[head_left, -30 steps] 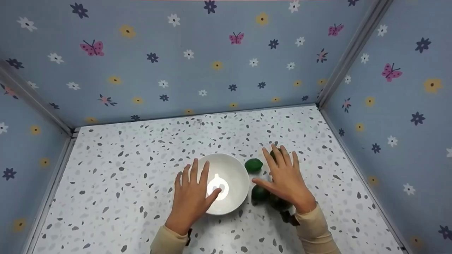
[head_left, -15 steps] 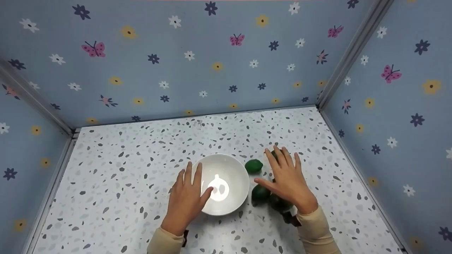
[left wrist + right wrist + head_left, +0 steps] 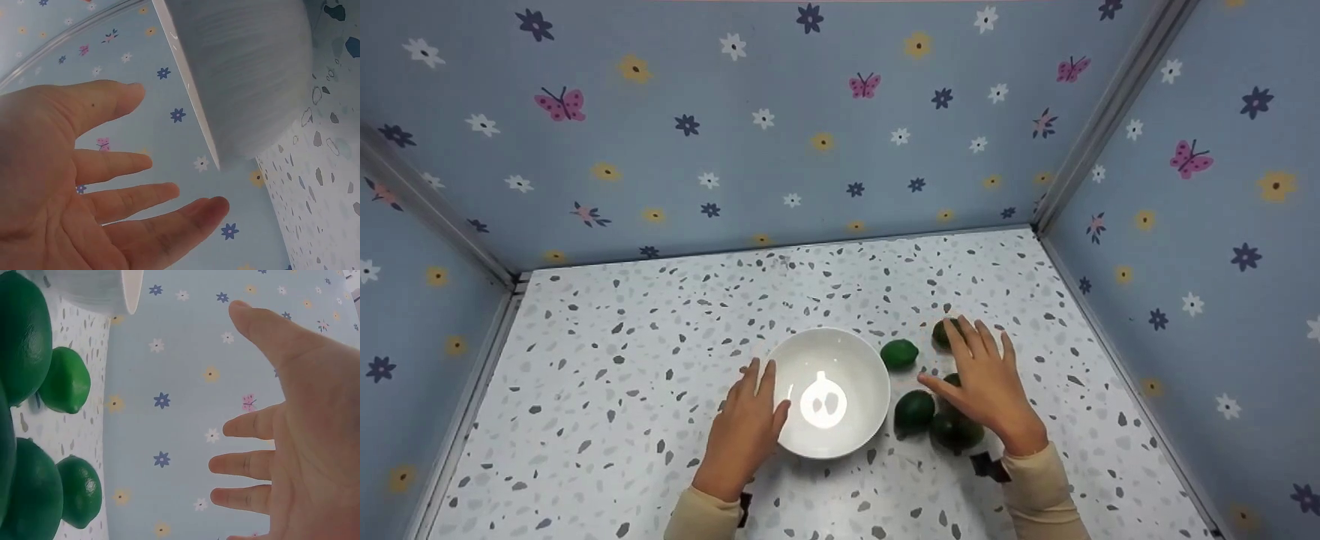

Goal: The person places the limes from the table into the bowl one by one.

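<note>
A white bowl (image 3: 840, 420) stands upright on the table, with light reflected inside it. My left hand (image 3: 741, 435) hovers at the bowl's left rim, fingers extended; a gap separates it from the bowl in the left wrist view. To the bowl's right lies a green lime (image 3: 899, 354). Over the fruit beside it, my right hand (image 3: 986, 382) is spread in the air and holds nothing. Another lime (image 3: 80, 492) is partly covered by its fingers in the head view. Larger dark green fruits, like avocados (image 3: 915, 411), sit below the thumb, one of them mostly hidden.
The speckled white table (image 3: 622, 390) is enclosed by blue walls (image 3: 780, 90) printed with flowers and butterflies. Grey metal strips (image 3: 1110, 112) run along the corners. Dark wrist straps (image 3: 982, 463) show at the sleeves.
My left hand has drawn left and down, off the bowl's interior to its rim. My right hand has shifted slightly right, uncovering more of the fruit. Bowl and fruit stay put.
</note>
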Motion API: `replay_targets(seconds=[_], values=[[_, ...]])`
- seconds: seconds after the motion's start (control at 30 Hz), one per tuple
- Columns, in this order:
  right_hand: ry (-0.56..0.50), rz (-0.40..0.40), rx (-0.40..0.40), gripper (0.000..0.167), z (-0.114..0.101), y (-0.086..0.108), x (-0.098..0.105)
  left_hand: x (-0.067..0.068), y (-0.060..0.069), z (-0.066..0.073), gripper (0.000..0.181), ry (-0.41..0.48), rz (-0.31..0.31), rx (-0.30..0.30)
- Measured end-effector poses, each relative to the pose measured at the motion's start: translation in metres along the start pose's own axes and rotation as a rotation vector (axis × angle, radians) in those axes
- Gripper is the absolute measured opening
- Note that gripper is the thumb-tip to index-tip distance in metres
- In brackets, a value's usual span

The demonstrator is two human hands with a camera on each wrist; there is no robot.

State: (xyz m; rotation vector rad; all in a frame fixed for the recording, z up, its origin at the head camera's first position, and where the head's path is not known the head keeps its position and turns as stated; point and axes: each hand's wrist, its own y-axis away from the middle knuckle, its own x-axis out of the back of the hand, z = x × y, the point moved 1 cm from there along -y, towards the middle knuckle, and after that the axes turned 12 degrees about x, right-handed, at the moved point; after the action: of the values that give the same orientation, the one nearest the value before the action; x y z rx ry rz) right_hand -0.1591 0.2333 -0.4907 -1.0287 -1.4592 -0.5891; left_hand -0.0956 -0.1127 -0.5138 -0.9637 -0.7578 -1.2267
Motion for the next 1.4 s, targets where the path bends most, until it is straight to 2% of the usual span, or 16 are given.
replay_targets(seconds=[0.33,0.7,0.9,1.17,1.4], values=[[-0.031,-0.014,-0.048,0.085,0.022,0.016,-0.007,-0.004,-0.003,-0.004,0.051,0.095,-0.064,0.057],[-0.082,-0.081,-0.082,0.076,0.04,0.032,-0.021,-0.004,-0.004,-0.009,0.04,0.13,-0.063,0.081],[-0.191,-0.129,-0.109,0.07,0.049,0.038,-0.028,-0.004,-0.005,-0.01,0.033,0.168,-0.082,0.109],[-0.342,-0.157,-0.114,0.06,0.057,0.037,-0.038,-0.006,-0.006,-0.015,0.028,0.2,-0.074,0.123],[-0.427,-0.189,-0.136,0.057,0.062,0.036,-0.044,-0.004,-0.007,-0.015,0.026,0.173,-0.136,0.163]])
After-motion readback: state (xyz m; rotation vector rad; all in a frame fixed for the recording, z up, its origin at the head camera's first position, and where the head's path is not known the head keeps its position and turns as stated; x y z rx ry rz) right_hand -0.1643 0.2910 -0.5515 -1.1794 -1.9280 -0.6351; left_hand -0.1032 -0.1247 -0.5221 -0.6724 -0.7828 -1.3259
